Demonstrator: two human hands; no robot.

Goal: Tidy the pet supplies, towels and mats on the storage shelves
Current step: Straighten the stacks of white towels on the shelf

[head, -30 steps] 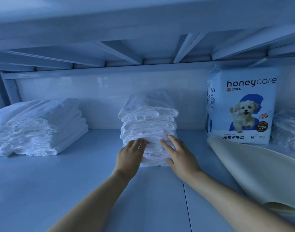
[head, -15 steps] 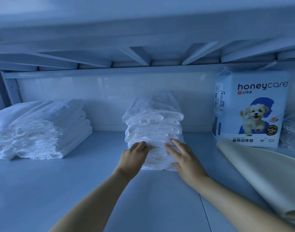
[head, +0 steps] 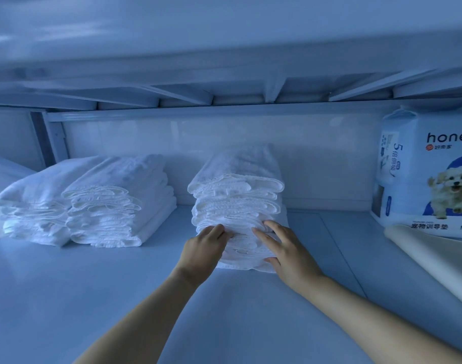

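Note:
A tall stack of folded white towels [head: 237,195] stands mid-shelf. My left hand [head: 202,252] presses its curled fingers into the lower front of the stack. My right hand [head: 285,254] grips the same stack's lower right front, fingers spread and thumb low at its base. Two more piles of white towels [head: 114,206] lie side by side at the left, a narrow gap from the held stack. A pack of pet training pads [head: 429,179] with a puppy picture stands at the right, partly cut off by the frame edge.
A cream rolled mat [head: 434,261] lies at the right in front of the pad pack. The shelf board [head: 93,298] stretches bare toward me. The upper shelf's ribbed underside [head: 224,88] hangs low overhead, and a metal upright [head: 54,135] stands at the back left.
The held towel stack has slid left, closing most of the gap to the left piles and widening the gap to the pad pack. My view has turned left too.

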